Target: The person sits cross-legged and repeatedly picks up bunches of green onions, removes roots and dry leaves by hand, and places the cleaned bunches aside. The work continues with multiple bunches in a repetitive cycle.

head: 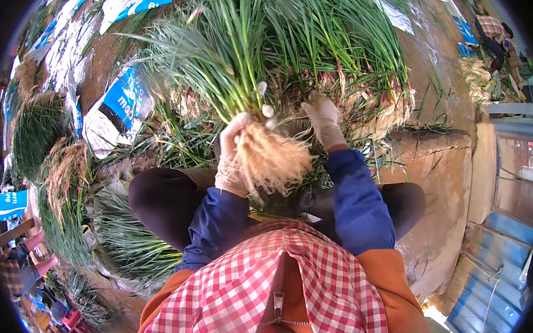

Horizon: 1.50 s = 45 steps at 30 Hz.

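Observation:
In a thin whitish glove, my left hand (234, 141) grips a bunch of leafy allium plants (239, 82), which look like green garlic or spring onions. Their pale, shaggy roots (271, 155) hang towards me below the fist, and the long green leaves fan away from me. White fingertips of the glove (267, 110) show beside the stems. My right hand (323, 117), gloved too, reaches to the root end of a large pile of the same plants (338, 38). Its fingers are curled among the stems; whether they hold one is hidden. Reddish stem bases (329, 79) show along the pile.
Loose leaves (181, 143) litter the ground before my legs. Printed blue-and-white sacks (126, 107) lie at the left, near more bundles (42, 130). Another bundle (139, 232) lies beside my left knee. A concrete ledge (435, 177) is at the right. Other people (494, 34) work at far right and lower left.

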{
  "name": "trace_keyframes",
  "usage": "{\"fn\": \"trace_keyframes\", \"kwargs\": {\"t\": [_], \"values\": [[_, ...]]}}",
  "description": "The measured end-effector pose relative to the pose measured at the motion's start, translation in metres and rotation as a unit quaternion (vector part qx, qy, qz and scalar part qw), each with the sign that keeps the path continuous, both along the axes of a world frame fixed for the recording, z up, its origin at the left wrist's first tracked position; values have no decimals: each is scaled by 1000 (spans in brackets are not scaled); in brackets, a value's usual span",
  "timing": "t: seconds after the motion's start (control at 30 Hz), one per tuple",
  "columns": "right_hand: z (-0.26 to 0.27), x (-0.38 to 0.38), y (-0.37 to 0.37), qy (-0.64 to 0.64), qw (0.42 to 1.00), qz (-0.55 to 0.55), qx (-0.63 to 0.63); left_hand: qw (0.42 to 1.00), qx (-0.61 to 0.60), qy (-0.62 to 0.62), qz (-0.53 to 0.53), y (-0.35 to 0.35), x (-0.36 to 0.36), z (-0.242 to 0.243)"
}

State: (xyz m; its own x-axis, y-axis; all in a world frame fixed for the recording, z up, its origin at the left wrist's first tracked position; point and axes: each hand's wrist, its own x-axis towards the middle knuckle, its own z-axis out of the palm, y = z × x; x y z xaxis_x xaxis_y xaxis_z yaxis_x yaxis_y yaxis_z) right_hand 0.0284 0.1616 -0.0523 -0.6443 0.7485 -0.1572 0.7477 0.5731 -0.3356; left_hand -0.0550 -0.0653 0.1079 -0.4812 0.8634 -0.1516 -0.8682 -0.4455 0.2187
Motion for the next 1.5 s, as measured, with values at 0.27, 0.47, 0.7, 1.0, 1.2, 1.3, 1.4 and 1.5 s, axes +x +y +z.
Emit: {"fn": "trace_keyframes", "kwargs": {"t": [0.27, 0.47, 0.7, 1.0, 1.2, 1.3, 1.4, 1.5], "values": [[47, -20, -7, 53, 958, 39, -279, 950, -295, 87, -52, 24, 20, -77], [6, -5, -10, 160, 954, 229, 110, 941, -274, 103, -171, 31, 22, -78], [31, 18, -16, -230, 709, 105, -659, 989, 119, -67, -59, -8, 1, 1], [22, -48, 47, 12, 985, -69, -159, 981, -192, -7, -28, 21, -8, -70], [31, -13, 4, 126, 926, 68, -348, 951, -291, 81, -69, 50, 8, -99], [46, -3, -31, 193, 974, 105, -61, 942, -305, 109, -90, 44, 6, -107], [35, 17, 10, 194, 974, -83, 77, 961, -252, 88, -75, 40, 11, -70], [8, 21, 27, 267, 961, -15, -74, 980, -163, -56, -103, 35, 16, -71]]}}
